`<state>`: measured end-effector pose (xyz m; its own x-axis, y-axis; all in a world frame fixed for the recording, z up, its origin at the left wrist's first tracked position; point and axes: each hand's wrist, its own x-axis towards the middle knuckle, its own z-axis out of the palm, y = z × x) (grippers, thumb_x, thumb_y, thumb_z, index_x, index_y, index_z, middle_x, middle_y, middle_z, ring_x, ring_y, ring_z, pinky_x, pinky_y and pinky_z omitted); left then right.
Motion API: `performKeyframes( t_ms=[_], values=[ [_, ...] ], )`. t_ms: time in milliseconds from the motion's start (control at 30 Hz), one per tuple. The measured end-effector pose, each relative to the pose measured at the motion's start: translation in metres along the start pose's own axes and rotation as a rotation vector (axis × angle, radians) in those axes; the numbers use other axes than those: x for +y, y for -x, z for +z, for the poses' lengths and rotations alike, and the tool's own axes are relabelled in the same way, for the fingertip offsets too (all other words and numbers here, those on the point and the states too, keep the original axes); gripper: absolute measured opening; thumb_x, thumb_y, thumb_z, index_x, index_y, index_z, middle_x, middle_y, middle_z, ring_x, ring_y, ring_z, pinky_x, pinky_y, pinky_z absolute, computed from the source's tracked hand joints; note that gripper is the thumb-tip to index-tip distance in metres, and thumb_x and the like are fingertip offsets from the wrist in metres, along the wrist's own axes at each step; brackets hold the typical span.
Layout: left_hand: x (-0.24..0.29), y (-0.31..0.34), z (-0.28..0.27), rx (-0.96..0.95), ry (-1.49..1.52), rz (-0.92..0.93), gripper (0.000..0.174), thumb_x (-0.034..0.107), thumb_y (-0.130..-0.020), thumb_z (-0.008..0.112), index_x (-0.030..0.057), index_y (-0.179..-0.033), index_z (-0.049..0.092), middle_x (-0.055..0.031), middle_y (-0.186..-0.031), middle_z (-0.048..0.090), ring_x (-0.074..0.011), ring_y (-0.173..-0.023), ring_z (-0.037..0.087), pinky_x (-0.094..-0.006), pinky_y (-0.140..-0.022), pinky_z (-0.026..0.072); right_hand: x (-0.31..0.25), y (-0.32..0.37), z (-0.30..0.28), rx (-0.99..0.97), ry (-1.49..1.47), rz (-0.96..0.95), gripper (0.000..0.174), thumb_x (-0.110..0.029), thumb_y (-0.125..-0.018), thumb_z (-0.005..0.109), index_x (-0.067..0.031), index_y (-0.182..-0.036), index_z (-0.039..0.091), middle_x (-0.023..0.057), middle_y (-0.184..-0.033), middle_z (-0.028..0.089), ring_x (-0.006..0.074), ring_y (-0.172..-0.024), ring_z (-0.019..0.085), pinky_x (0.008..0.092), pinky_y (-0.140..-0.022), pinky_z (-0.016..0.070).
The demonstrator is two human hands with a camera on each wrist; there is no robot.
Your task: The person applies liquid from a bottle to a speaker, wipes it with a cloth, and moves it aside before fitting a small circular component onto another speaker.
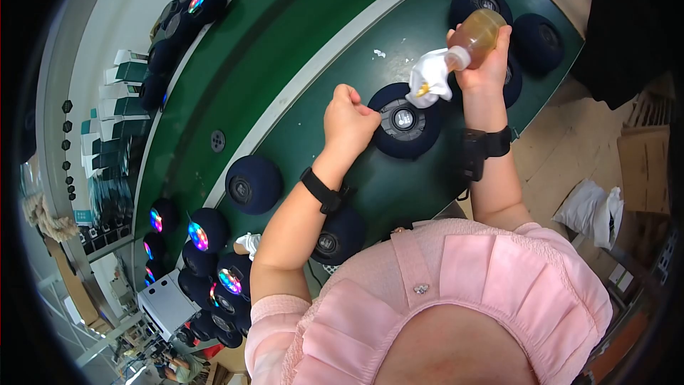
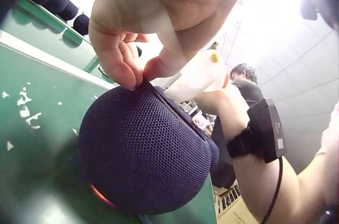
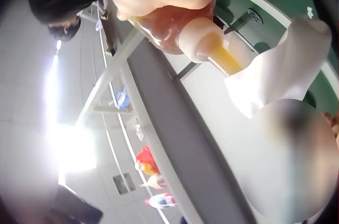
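A round dark-blue mesh speaker (image 1: 417,144) lies on the green bench, its grey base with a label facing up. My left hand (image 1: 349,122) is at its left side; in the left wrist view the thumb and fingertips (image 2: 127,74) pinch the edge of the mesh cover (image 2: 143,150) beside the base. My right hand (image 1: 488,75) grips a squeeze bottle (image 1: 483,27) of amber liquid, tilted nozzle-down toward the speaker. A white cloth (image 1: 430,71) hangs around the nozzle, over the speaker's upper right edge. The yellowish nozzle (image 3: 225,59) shows in the right wrist view, running into the cloth.
More round speakers stand near my right hand, such as one dark speaker (image 1: 539,44), and another speaker (image 1: 254,185) at the left. Speakers with coloured lights (image 1: 201,235) crowd the lower left. A pale rail (image 1: 299,89) divides the bench. White scraps (image 1: 380,53) lie on it.
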<state>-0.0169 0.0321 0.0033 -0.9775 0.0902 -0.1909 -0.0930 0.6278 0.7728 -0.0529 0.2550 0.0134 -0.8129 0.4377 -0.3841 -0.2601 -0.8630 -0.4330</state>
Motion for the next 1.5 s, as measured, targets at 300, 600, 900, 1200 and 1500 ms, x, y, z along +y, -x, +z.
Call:
performKeyframes(
  t_ms=[300,600,900,1200,1500],
  values=[
    [0.025,0.018,-0.006,-0.034,-0.127,0.037,0.034,0.011,-0.067,0.070,0.0043,-0.091,0.046,-0.0078,-0.068,0.059,-0.0249,-0.066,0.060,-0.0357,-0.062,0.0476,-0.039,0.013,-0.011,0.121,-0.051,0.090,0.052,-0.055,-0.089,0.043,-0.0083,-0.110,0.047,0.0137,-0.096,0.056,0.0293,-0.084,0.056,0.0463,-0.074,0.0505],
    [0.015,-0.021,0.012,-0.142,-0.425,0.907,0.019,-0.001,-0.068,0.059,0.0059,-0.085,0.054,-0.0108,-0.064,0.057,-0.0296,-0.067,0.058,-0.0403,-0.058,0.0472,-0.038,0.013,-0.018,0.027,0.010,-0.011,0.050,-0.055,-0.088,0.044,-0.0100,-0.110,0.050,0.0121,-0.097,0.057,0.0296,-0.085,0.057,0.0471,-0.073,0.0505],
    [0.015,-0.013,-0.002,-0.007,-0.106,0.114,0.031,0.000,-0.063,0.063,0.0050,-0.083,0.039,-0.0085,-0.065,0.060,-0.0185,-0.058,0.061,-0.0282,-0.055,0.0480,-0.004,0.010,-0.010,-0.119,0.175,-0.388,0.046,-0.036,-0.087,0.060,-0.0059,-0.116,0.042,0.0074,-0.104,0.056,0.0201,-0.092,0.058,0.0351,-0.077,0.0511],
    [0.000,-0.009,0.006,0.038,0.095,0.006,0.037,-0.004,-0.063,0.062,0.0059,-0.082,0.033,-0.0084,-0.061,0.058,-0.0115,-0.051,0.054,-0.0244,-0.047,0.0440,0.034,0.008,0.019,-0.282,0.322,-0.559,0.053,-0.023,-0.082,0.069,-0.0011,-0.120,0.041,0.0079,-0.106,0.055,0.0149,-0.096,0.053,0.0275,-0.086,0.0446],
    [-0.008,-0.013,0.009,0.014,0.166,-0.017,0.036,-0.006,-0.064,0.061,0.0050,-0.083,0.033,-0.0087,-0.061,0.058,-0.0113,-0.050,0.053,-0.0234,-0.046,0.0426,0.047,0.005,0.017,-0.272,0.361,-0.525,0.054,-0.024,-0.081,0.070,-0.0010,-0.120,0.040,0.0087,-0.107,0.055,0.0153,-0.097,0.054,0.0279,-0.086,0.0449]
  ],
)
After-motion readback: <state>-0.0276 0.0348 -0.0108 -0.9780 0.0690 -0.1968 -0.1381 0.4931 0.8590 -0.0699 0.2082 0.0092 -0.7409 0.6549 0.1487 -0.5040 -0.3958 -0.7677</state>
